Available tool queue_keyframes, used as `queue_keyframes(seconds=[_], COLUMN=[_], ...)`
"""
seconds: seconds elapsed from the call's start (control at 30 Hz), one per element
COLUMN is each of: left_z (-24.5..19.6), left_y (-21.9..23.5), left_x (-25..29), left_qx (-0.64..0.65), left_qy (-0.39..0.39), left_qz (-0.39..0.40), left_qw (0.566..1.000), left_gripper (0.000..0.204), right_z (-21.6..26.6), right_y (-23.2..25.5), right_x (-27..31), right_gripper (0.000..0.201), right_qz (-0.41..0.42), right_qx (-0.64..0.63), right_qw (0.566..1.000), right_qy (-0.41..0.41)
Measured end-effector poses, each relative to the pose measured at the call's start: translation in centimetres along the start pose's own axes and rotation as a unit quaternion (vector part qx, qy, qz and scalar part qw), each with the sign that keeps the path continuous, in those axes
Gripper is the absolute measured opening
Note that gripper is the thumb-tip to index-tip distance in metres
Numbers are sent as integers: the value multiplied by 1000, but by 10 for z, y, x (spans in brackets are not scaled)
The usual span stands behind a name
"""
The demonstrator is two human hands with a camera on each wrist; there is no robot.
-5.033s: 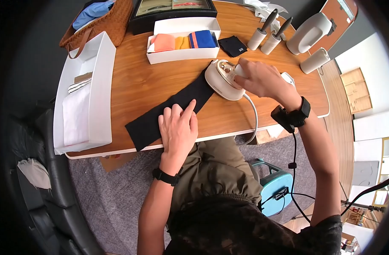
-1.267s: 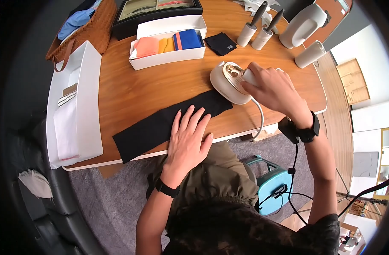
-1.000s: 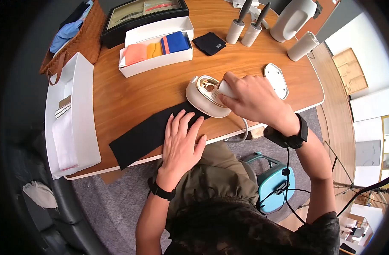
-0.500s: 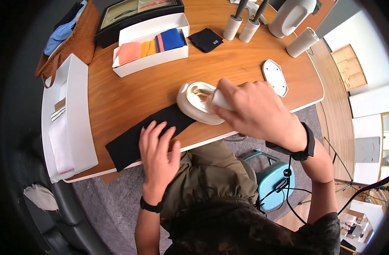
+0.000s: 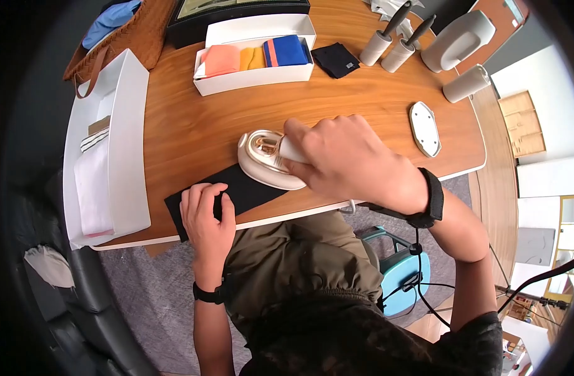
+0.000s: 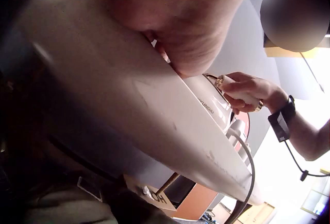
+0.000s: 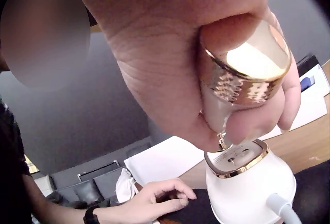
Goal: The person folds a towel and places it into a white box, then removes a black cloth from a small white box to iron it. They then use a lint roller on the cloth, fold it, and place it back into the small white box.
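In the head view, a black cloth strip [image 5: 249,191] lies slantwise near the table's front edge. My right hand [image 5: 356,160] grips the handle of a white and gold iron [image 5: 266,172], whose base covers the strip's upper right part. My left hand [image 5: 205,216] rests with bent fingers on the strip's left part, left of the iron. The right wrist view shows fingers wrapped round the gold-ended handle, the iron's white body [image 7: 247,193], and the left hand [image 7: 157,199] low beside it. The left wrist view shows the left palm [image 6: 180,22] at the table edge.
A long white box [image 5: 130,144] with folded cloths stands at the left, by a woven basket [image 5: 133,44]. Behind are a white box [image 5: 255,76] of coloured cloths and a folded black cloth [image 5: 336,61]. Lint rollers [image 5: 398,57] and a white plate [image 5: 425,128] are rightward.
The iron, in my right hand, has moved left along the strip. My left hand has shifted from the strip's middle towards its left end, its fingers now more bent. The head view has shifted too.
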State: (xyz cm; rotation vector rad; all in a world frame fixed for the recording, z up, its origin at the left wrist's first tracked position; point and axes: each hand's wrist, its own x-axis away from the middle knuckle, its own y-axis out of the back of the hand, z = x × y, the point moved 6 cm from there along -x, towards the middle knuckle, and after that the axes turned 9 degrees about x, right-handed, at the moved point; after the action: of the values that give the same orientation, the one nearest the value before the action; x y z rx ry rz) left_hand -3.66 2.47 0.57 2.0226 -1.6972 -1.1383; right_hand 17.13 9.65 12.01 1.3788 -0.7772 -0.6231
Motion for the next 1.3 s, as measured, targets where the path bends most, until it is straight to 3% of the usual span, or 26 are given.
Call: queue_keyframes(seconds=[0.1, 0.4, 0.6, 0.83, 0.9, 1.1, 1.3], left_z=[1, 8, 11, 12, 12, 12, 9], left_y=[3, 9, 8, 9, 9, 7, 9], left_x=[-4, -7, -6, -4, -4, -5, -6], left_qx=[0, 20, 27, 28, 29, 21, 30], left_qy=[12, 6, 0, 8, 13, 11, 9], left_qz=[14, 32, 34, 38, 41, 43, 46], left_qw=[1000, 999, 999, 999, 999, 999, 998], left_gripper=[17, 20, 21, 21, 21, 22, 22], right_z=[-12, -20, 10, 20, 16, -10, -46], right_y=[-2, -4, -3, 1, 1, 1, -4], right_x=[0, 23, -4, -22, -19, 7, 37], right_gripper=[38, 31, 34, 34, 32, 30, 30], right_qz=[46, 22, 21, -20, 24, 36, 0], right_qx=[22, 11, 24, 14, 16, 32, 8], right_qw=[997, 997, 999, 1000, 1000, 997, 996], right_qy=[-53, -79, -6, 20, -6, -57, -85])
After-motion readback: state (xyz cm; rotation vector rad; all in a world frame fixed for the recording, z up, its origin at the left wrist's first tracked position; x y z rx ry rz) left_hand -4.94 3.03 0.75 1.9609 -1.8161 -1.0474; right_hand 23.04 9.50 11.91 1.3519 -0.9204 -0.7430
